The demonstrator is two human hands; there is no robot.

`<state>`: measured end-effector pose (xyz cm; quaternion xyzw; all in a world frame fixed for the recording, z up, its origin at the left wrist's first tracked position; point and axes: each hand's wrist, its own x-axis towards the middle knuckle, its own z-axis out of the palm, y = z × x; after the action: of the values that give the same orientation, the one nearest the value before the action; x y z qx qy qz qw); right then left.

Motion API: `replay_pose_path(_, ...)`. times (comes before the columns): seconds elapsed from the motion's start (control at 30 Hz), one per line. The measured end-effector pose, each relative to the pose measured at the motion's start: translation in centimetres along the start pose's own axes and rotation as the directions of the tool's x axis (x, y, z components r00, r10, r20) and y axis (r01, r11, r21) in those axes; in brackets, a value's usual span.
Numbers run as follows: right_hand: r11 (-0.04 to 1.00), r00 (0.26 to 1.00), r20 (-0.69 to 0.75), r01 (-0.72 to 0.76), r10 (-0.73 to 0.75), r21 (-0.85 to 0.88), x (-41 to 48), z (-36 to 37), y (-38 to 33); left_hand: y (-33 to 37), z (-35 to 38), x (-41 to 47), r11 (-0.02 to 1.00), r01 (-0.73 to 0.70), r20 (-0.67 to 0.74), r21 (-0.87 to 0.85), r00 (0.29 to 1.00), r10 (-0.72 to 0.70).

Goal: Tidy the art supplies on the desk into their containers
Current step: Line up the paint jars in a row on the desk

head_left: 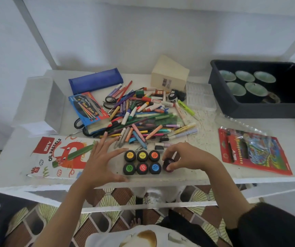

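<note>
Right hand (184, 157): we pinch a purple pot (168, 163) at the tray's (143, 176) right end. Left hand (101, 159): fingers spread wide, holding nothing, at its left end. Pen heap (143, 118): beyond both hands, on tabletop (205, 168).

You've got one view here, the head camera, sitting above the white desk (212, 132) and tipped forward and down. It's a wide lens, so the desk edges bow. The wall (143, 32) fills the top band and the patterned floor (41, 227) runs along the bottom. You're in close: left hand (100, 161) and right hand (184, 157), with its paint pot (168, 164), sit just below centre. The pen pile (143, 118) is dead centre, and the dark bin (267, 111) is cut by the right edge.
</note>
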<state>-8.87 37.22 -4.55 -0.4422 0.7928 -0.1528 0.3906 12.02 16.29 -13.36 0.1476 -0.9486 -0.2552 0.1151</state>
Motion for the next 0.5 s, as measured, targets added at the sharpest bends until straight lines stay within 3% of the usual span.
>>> replay_pose_path(0.5, 0.987, 0.994, -0.04, -0.109, 0.105, -0.119, 0.76, 0.87, -1.09, -0.07, -0.02, 0.09, 1.0, 0.003, 0.017, 0.016, 1.0, -0.003)
